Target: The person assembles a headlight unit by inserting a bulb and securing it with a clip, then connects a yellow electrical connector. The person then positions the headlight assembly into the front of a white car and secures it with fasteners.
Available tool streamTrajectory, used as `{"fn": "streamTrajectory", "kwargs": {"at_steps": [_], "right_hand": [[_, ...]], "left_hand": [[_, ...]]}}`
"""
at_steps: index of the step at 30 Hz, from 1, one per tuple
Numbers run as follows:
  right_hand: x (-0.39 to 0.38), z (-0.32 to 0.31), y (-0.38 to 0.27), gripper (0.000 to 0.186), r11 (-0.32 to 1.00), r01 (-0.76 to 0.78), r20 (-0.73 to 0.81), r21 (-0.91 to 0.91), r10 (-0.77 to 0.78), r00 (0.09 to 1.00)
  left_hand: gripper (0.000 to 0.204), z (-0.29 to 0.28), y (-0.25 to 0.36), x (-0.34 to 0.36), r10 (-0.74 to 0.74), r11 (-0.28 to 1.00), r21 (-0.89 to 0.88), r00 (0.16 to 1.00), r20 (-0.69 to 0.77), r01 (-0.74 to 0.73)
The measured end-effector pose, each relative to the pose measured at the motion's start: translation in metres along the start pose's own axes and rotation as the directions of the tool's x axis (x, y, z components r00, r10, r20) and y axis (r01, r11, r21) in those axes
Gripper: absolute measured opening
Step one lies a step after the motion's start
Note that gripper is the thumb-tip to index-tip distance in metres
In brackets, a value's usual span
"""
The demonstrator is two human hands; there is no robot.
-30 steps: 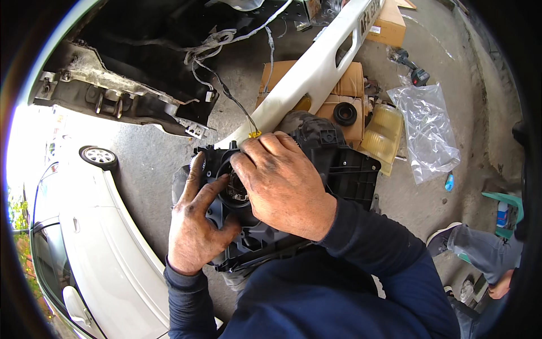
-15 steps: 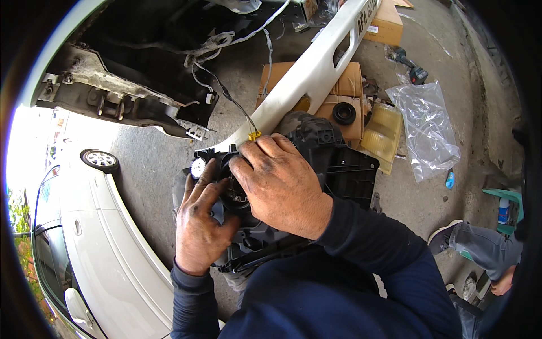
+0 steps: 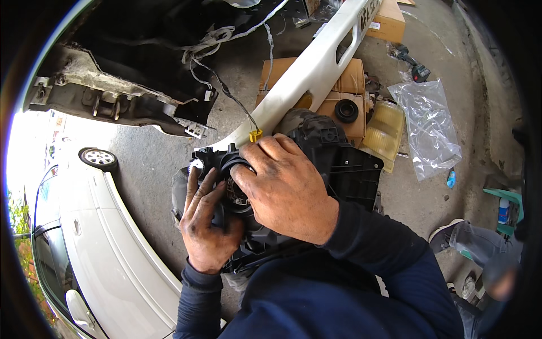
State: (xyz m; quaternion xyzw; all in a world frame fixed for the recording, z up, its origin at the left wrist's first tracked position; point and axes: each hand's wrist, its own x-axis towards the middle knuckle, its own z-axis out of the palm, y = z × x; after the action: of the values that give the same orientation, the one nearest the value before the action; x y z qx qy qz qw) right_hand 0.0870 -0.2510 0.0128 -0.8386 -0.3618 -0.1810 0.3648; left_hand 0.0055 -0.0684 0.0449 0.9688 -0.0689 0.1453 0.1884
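Note:
In front of my body lies a black headlight housing [image 3: 353,170], back side up, with a round opening [image 3: 237,195] in it. My right hand [image 3: 291,192] bends over the opening's upper right side, fingers curled down by a black curved rim; whatever the fingertips grip is hidden. Just beyond its knuckles is a yellow connector [image 3: 256,135] on thin dark wires. My left hand [image 3: 210,226] rests at the opening's left side, fingers stretched out over the housing and nothing seen in them. Its fingertips are by a white toothed wheel [image 3: 197,165].
A white bumper [image 3: 299,85] slants behind the housing. Beyond it are cardboard boxes [image 3: 344,76], a black rubber ring [image 3: 346,111], a yellowed lamp [image 3: 384,133], a plastic bag [image 3: 429,130] and a cordless tool [image 3: 411,63]. A white car [image 3: 107,243] stands left; another person's leg [image 3: 480,243] is at right.
My left hand has shifted slightly right and its fingers have drawn closer together. The right hand has moved a little, baring more of the black rim and the yellow connector.

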Motion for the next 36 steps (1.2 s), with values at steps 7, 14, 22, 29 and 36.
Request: {"fn": "streamTrajectory", "kwargs": {"at_steps": [7,14,22,29,36], "right_hand": [[0.001,0.002,0.001,0.02,1.0,-0.007,-0.003,0.015,0.007,1.0],[0.001,0.002,0.001,0.016,0.999,-0.007,0.002,0.032,0.007,1.0],[0.0,0.001,-0.001,0.016,1.0,0.008,0.018,0.005,-0.008,1.0],[0.001,0.0,-0.001,0.016,1.0,0.026,0.084,-0.009,-0.025,0.996],[0.003,-0.007,0.0,0.025,0.997,0.071,0.151,-0.02,-0.067,0.986]], "left_hand": [[0.05,-0.005,0.004,0.004,-0.037,0.999,0.006,0.998,0.059,0.037],[0.043,-0.009,0.0,0.013,-0.008,0.999,-0.05,0.991,0.135,0.015],[0.044,-0.007,-0.001,0.012,-0.005,0.996,-0.087,0.988,0.152,0.018],[0.044,-0.006,-0.009,0.009,0.04,0.995,-0.092,0.987,0.155,-0.026],[0.056,0.002,-0.018,0.005,0.068,0.986,-0.157,0.995,0.076,-0.056]]}}
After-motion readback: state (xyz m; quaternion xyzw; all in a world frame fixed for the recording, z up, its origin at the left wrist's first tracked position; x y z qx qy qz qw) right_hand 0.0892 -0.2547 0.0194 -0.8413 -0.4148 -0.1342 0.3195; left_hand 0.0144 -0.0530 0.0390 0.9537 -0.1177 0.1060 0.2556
